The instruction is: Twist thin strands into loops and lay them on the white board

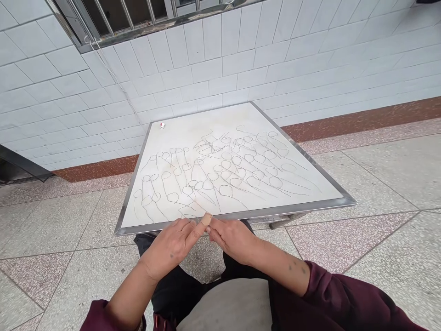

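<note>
My left hand (175, 243) and my right hand (236, 239) meet at the front edge of a white tabletop (200, 119). A tan bandage (206, 219) wraps my left thumb, which points toward the right fingers. The fingers of both hands are closed and pressed together. What lies between them, if anything, is too small or hidden to make out. Just beyond the hands, many thin dark looped strands (225, 190), like fine wire, lie spread in rows. Each has a round loop and a loose tail. Toward the back, several strands (215, 143) overlap in a tangle.
A metal rim (299, 209) borders the tabletop. One small red and white item (162, 125) sits at its back left corner. Behind stands a white tiled wall (206, 59) with a barred window (127, 16). Speckled floor tiles (375, 174) surround the table.
</note>
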A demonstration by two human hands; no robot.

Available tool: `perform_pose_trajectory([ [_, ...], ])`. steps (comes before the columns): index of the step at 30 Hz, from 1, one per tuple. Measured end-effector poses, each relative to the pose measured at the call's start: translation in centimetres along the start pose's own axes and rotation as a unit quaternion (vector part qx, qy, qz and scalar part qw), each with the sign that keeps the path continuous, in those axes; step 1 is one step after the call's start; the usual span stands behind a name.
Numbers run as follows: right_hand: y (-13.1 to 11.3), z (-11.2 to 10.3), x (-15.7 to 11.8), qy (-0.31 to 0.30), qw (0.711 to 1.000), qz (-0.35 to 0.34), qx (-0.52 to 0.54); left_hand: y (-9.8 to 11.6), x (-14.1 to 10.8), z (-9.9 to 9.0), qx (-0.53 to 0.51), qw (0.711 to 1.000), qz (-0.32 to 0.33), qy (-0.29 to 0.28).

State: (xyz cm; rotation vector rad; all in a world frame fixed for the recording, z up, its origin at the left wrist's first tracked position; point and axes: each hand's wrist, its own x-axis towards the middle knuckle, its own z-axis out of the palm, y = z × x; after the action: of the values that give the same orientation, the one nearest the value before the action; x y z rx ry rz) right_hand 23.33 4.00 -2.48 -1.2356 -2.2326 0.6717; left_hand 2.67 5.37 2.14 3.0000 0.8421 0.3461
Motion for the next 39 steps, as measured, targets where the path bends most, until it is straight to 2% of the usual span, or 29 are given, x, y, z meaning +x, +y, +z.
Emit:
perform_pose_trajectory([
  [3, -0.2, -0.2, 0.5, -0.051, 0.986, 0.067, 0.144, 0.3, 0.1, -0.1, 0.022, 0.999, 0.024, -0.012],
  [6, -0.2, 0.2, 0.8, -0.057, 0.946, 0.078, 0.311, 0.7, 0.4, 0.0, 0.024, 0.999, 0.036, -0.018],
  [8, -0.2, 0.7, 0.8, -0.040, 0.925, 0.087, 0.368, 0.8, 0.7, 0.1, 0.018, 0.999, 0.041, -0.014],
  [11, 0.0, 1.3, 0.6, -0.033, 0.911, 0.106, 0.398, 0.9, 1.1, 0.3, 0.026, 0.999, 0.045, 0.009],
  [14, 0.1, 1.2, 0.6, -0.009, 0.905, 0.099, 0.413, 1.0, 1.0, 0.9, 0.046, 0.995, 0.060, 0.065],
  [16, 0.1, 0.9, 0.6, 0.016, 0.904, 0.089, 0.418, 1.1, 0.7, 1.6, 0.048, 0.986, 0.081, 0.139],
  [17, 0.1, 0.7, 0.6, 0.025, 0.904, 0.088, 0.418, 1.2, 0.4, 2.1, 0.043, 0.978, 0.070, 0.190],
  [18, 0.1, 0.4, 0.6, 0.029, 0.904, 0.090, 0.417, 1.5, 0.3, 2.5, 0.030, 0.968, 0.036, 0.247],
  [19, 0.1, 0.2, 0.6, 0.030, 0.904, 0.093, 0.415, 1.8, 0.1, 2.9, 0.001, 0.951, -0.034, 0.306],
  [21, 0.1, -0.2, 0.6, 0.031, 0.904, 0.100, 0.413, 2.5, 0.1, 3.4, -0.133, 0.889, -0.209, 0.384],
  [22, 0.1, -0.3, 0.6, 0.028, 0.904, 0.102, 0.414, 2.8, 0.2, 3.4, -0.232, 0.847, -0.278, 0.389],
  [23, 0.1, -0.4, 0.6, 0.022, 0.904, 0.102, 0.415, 3.1, 0.4, 3.4, -0.334, 0.804, -0.320, 0.373],
  [25, 0.1, -0.6, 0.6, 0.009, 0.906, 0.103, 0.411, 3.5, 0.7, 3.2, -0.502, 0.729, -0.339, 0.317],
  [27, 0.0, -0.7, 0.6, 0.000, 0.908, 0.102, 0.407, 3.7, 0.9, 2.9, -0.590, 0.686, -0.327, 0.273],
  [29, -0.2, -0.8, 0.5, -0.003, 0.908, 0.101, 0.406, 3.9, 1.0, 2.7, -0.620, 0.664, -0.324, 0.265],
  [33, -0.3, -1.1, 0.4, -0.009, 0.907, 0.106, 0.406, 4.5, 0.9, 2.3, -0.621, 0.645, -0.344, 0.284],
  [37, -0.2, -1.1, 0.3, -0.006, 0.903, 0.108, 0.416, 5.1, 0.7, 2.0, -0.621, 0.640, -0.351, 0.286],
  [39, -0.2, -0.9, 0.4, 0.003, 0.895, 0.102, 0.435, 5.4, 0.6, 2.1, -0.599, 0.642, -0.369, 0.305],
])
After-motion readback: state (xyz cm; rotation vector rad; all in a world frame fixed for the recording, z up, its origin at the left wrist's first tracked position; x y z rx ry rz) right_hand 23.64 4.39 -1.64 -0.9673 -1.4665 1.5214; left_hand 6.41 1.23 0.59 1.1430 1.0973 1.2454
